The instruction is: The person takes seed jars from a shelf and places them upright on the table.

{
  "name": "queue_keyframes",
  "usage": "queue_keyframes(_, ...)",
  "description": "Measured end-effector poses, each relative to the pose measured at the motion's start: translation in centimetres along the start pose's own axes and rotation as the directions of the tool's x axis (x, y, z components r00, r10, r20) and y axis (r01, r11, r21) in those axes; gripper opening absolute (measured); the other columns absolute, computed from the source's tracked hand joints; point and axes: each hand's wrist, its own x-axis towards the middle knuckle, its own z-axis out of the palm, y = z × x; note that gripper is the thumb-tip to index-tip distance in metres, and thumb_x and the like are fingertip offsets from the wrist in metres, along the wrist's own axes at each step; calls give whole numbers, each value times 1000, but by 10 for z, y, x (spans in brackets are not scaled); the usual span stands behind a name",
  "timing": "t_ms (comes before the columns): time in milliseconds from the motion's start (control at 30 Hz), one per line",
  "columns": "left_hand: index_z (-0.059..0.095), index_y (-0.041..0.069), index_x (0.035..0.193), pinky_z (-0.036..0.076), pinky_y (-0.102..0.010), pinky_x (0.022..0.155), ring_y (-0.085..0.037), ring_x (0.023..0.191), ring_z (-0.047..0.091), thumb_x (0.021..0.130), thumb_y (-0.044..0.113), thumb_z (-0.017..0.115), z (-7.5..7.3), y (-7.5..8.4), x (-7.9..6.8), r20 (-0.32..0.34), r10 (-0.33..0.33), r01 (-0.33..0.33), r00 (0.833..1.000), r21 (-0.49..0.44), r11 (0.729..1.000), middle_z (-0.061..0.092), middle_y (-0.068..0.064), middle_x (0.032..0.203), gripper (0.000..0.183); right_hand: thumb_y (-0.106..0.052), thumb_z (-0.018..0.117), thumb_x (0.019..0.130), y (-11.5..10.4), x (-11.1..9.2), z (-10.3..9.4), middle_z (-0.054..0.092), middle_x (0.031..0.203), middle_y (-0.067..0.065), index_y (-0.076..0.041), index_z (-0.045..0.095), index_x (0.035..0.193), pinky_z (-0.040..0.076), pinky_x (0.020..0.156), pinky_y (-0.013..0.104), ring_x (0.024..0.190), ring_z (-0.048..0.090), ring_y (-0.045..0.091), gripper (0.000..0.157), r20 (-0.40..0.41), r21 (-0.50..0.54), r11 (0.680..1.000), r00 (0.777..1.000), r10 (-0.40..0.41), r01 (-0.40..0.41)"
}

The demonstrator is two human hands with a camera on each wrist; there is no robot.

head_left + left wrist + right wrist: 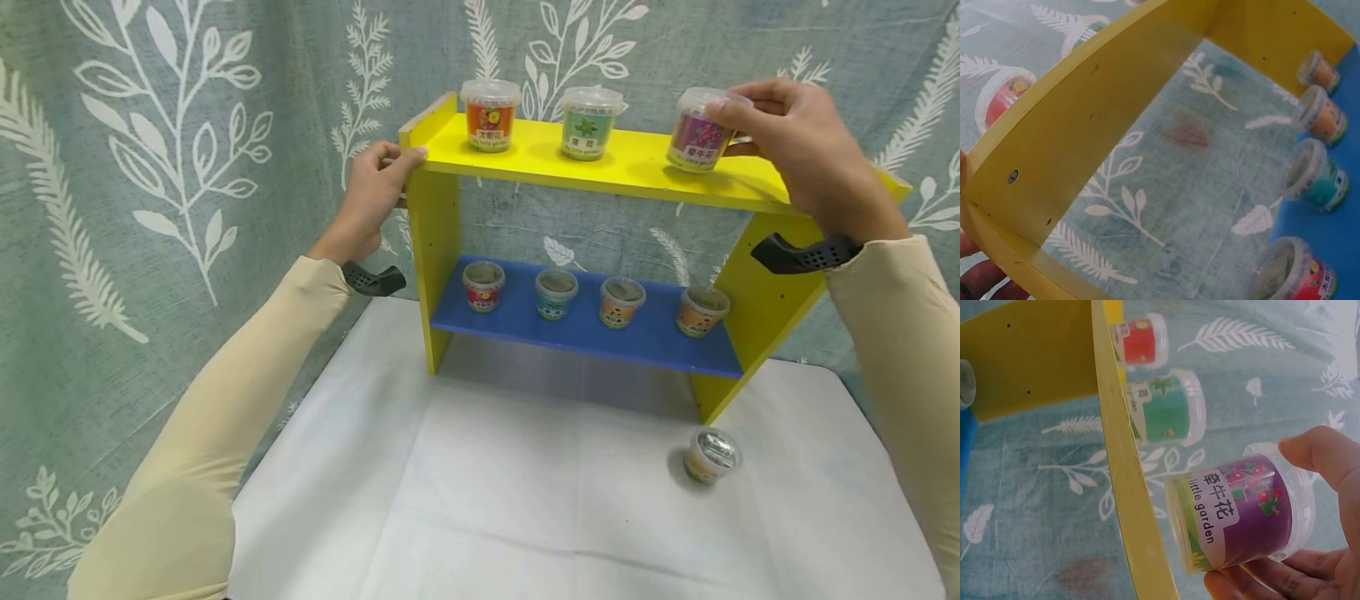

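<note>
My right hand (813, 150) holds a clear-lidded plastic cup with a purple label (699, 137), thumb and fingers around its lid. The cup tilts slightly over the right part of the yellow top board (630, 150); in the right wrist view the purple-labelled cup (1241, 512) shows flowers and "little garden". My left hand (375, 192) grips the upper left corner of the yellow and blue shelf (435, 242), thumb at the edge and fingers behind. Left of the held cup, a green-labelled cup (590, 123) and a red-orange-labelled cup (490, 117) stand upright on the top board.
On the blue lower board (517, 327) stand a red cup (483, 287), a teal cup (556, 294) and two orange cups (621, 303). Another lidded cup (711, 456) sits on the white tablecloth (510, 475) before the shelf's right leg. A leaf-patterned curtain (300, 100) hangs behind.
</note>
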Motion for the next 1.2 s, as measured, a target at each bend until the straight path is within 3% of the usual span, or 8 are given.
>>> queue_keyframes(467, 60, 16, 116, 48, -38, 86, -19, 94, 59, 99, 45, 66, -1, 0, -2, 21, -2, 2, 1000, -3, 1000, 58, -3, 108, 34, -37, 69, 100, -4, -21, -7, 56, 139, 1, -16, 47, 152, 45, 99, 22, 116, 56, 22, 60, -17, -69, 996, 999, 51, -52)
queue_keyframes(733, 60, 16, 119, 48, -37, 86, -19, 96, 59, 99, 46, 66, -1, 0, -3, 21, -2, 2, 1000, 5, 1000, 58, -2, 111, 36, -29, 71, 100, -4, -29, -11, 59, 137, 0, -14, 48, 151, 43, 106, 23, 111, 60, 20, 58, -26, -16, 999, 999, 40, -40)
queue_keyframes(1200, 59, 16, 118, 48, -37, 85, -20, 97, 59, 98, 47, 66, -1, -1, -1, 22, 2, -2, 1000, 12, 1000, 58, -3, 110, 37, -34, 70, 100, -4, -49, -15, 59, 135, -1, -18, 46, 154, 44, 92, 15, 109, 62, 17, 62, -58, -104, 993, 997, 46, -52)
